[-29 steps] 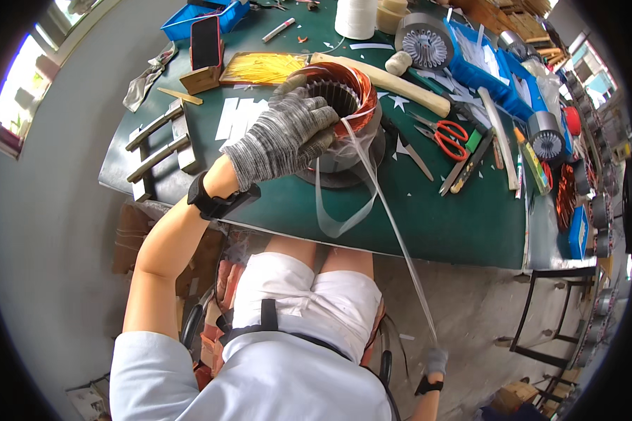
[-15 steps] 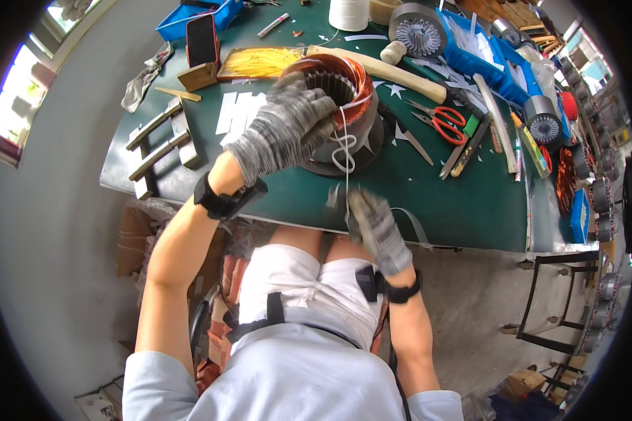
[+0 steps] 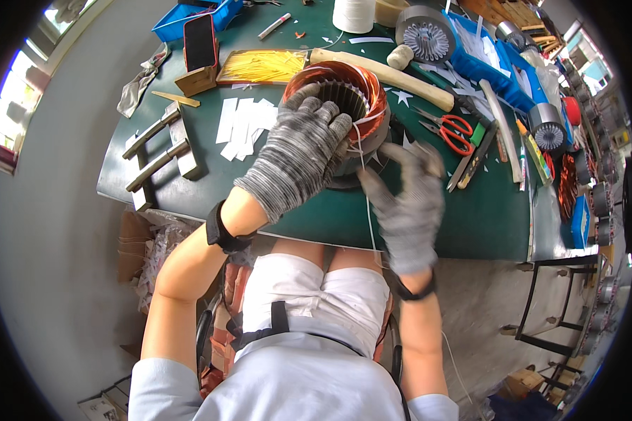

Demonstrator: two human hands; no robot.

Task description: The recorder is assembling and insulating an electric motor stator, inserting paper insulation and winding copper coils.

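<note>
In the middle of the green table a motor stator [image 3: 380, 130] stands with its bore facing up, orange copper windings [image 3: 330, 67] ringing its top. My left hand [image 3: 305, 144], in a grey knit glove, grips the near left side of the winding, its fingers curled over the rim. White cord [image 3: 370, 210] is looped round the winding on the near right side and hangs past the table edge. Beside it is my right hand [image 3: 411, 200], also gloved and slightly blurred, thumb and fingers apart. The thumb is close to the cord; whether they touch I cannot tell.
Red-handled scissors [image 3: 456, 140], a knife [image 3: 476, 165] and a wooden mallet [image 3: 393, 76] lie right of and behind the stator. White paper strips [image 3: 242, 126], a tray of yellow sticks [image 3: 263, 68] and a metal frame [image 3: 161, 154] are to the left. A cord spool [image 3: 353, 15] stands behind.
My right hand has risen from the table's front edge to beside the stator, and its fingers have spread. The cord's loose loops have straightened. The left hand stays on the winding.
</note>
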